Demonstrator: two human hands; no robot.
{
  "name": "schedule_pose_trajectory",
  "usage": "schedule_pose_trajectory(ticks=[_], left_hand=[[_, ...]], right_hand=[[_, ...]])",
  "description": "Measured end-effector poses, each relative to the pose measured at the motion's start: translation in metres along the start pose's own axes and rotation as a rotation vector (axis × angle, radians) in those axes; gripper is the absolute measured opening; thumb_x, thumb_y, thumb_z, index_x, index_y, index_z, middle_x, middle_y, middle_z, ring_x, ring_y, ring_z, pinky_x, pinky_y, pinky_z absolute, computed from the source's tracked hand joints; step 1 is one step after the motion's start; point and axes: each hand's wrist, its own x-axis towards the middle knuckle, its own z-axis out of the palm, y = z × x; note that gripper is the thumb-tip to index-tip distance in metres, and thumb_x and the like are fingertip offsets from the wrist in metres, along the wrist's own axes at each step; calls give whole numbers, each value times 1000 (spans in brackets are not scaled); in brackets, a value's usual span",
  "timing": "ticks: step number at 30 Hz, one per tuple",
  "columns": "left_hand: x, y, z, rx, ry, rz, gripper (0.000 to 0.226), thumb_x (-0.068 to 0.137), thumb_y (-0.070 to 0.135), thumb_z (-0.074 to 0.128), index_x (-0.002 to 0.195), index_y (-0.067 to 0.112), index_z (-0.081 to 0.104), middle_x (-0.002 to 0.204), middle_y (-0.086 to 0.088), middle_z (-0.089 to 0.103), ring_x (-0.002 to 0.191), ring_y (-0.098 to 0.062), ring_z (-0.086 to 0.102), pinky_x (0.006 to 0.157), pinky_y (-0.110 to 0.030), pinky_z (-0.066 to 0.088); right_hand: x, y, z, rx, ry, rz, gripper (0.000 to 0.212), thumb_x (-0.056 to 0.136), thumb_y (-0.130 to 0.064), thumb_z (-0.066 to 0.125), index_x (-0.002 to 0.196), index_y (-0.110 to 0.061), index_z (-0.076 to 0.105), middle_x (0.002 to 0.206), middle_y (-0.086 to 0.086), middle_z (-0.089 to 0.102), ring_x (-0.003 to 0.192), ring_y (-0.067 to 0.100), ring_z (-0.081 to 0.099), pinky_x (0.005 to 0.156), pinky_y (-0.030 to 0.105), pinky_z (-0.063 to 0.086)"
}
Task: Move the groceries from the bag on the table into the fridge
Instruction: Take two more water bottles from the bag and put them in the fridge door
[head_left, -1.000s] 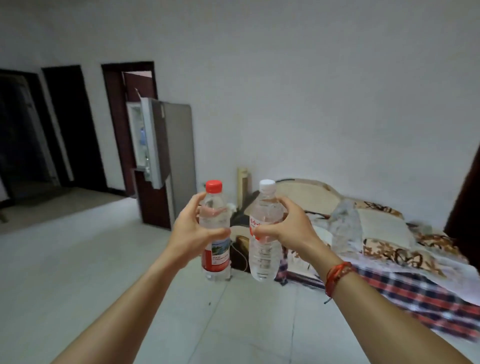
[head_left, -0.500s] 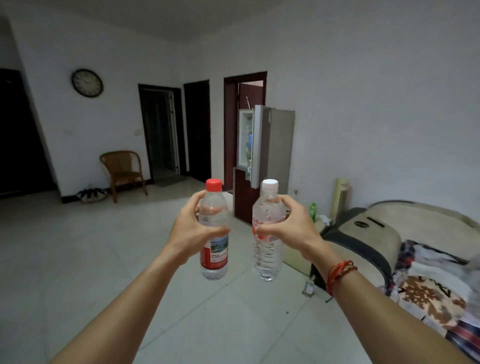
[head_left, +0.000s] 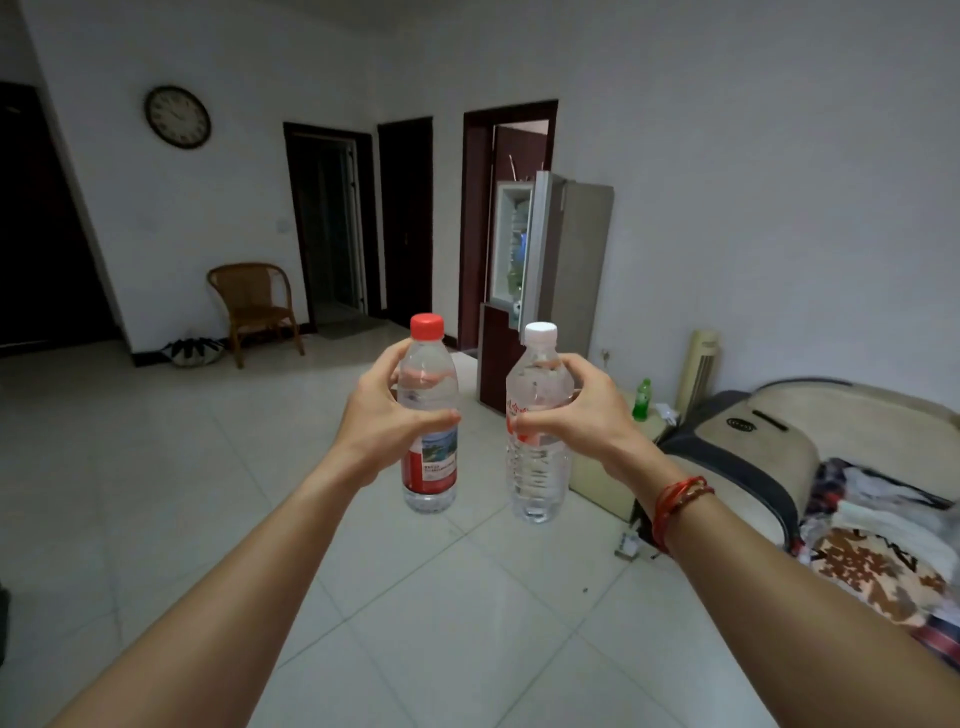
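Both arms reach forward over a floor of pale tiles (head_left: 156, 493). The left hand (head_left: 384, 421) is wrapped around a clear water bottle with a red cap (head_left: 429, 431) and a red label; the thumb lies across the front of it and the fingers go behind. The right hand (head_left: 576, 421) grasps in the same way a second clear bottle with a white cap (head_left: 535, 441), and on this wrist there is a red string bracelet (head_left: 675, 504). Both bottles stand upright, side by side at about the same height, with a gap between them, and they do not touch.

Behind the bottles, against the far white wall, stands the fridge (head_left: 566, 260). Its upper door (head_left: 511, 244) is open and shows shelves with some items which are too small to tell. Left of the fridge are dark doorways, a wicker chair (head_left: 254, 306) and a round wall clock (head_left: 177, 117). At the right side is a bed with patterned blankets (head_left: 872, 561), and near its head a green bottle (head_left: 642, 400) stands on a low cabinet. The table and the bag are not in this view
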Motion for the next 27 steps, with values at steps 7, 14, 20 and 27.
schedule_pose_trajectory(ticks=[7,14,20,27], left_hand=[[18,-22,-6,25,2,-4,87,66,7,87,140,27,46,122,-3,64,111,-24,63,91,-54,54],[59,-56,-1,58,23,-45,88,67,8,87,142,27,44,120,-1,64,111,-22,63,91,-52,54],[139,-98,10,88,43,-53,88,67,7,86,142,26,43,125,-4,63,115,-25,61,93,-55,53],[265,-141,31,94,64,-63,86,68,9,87,140,28,45,123,0,63,113,-23,61,93,-54,54]], right_hand=[[22,9,15,-22,3,19,61,50,-29,91,102,-39,61,96,-9,74,90,13,72,83,45,62],[76,28,36,-17,-22,9,65,53,-27,93,108,-37,59,99,-6,74,92,15,72,81,48,62],[163,66,56,-11,-10,-7,67,49,-32,91,109,-36,63,99,-11,73,93,13,71,86,45,61],[294,98,68,14,-58,-13,66,56,-25,92,115,-32,62,103,-9,72,97,13,69,91,45,59]])
